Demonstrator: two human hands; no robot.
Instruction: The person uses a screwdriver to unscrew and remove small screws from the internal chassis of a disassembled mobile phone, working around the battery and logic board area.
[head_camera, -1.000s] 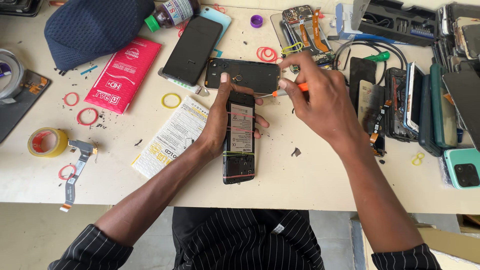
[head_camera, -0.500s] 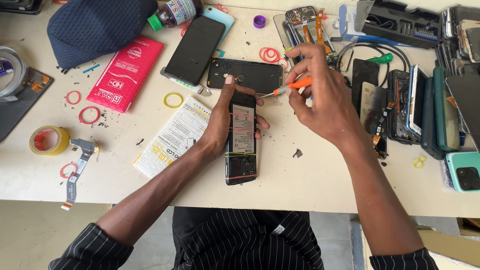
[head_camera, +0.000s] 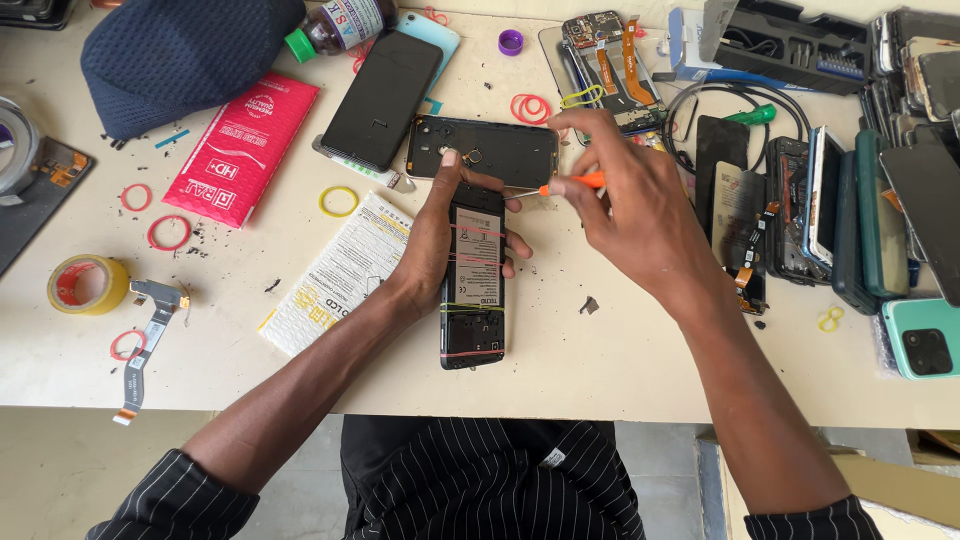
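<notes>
Head view: left hand (head_camera: 435, 245) grip clamps opened phone (head_camera: 474, 275), right hand (head_camera: 630, 205) pinching orange screwdriver (head_camera: 575, 183).

Single head-mounted view, looks steeply down from above the person's chest onto a cream worktable (head_camera: 620, 370). Faces forward, away from the body; striped shirt (head_camera: 480, 490) at bottom edge, far table edge near the top. Fairly close, arm's length: both forearms enter from below, table fills most of frame, floor strip at bottom. No second view to overlap.
</notes>
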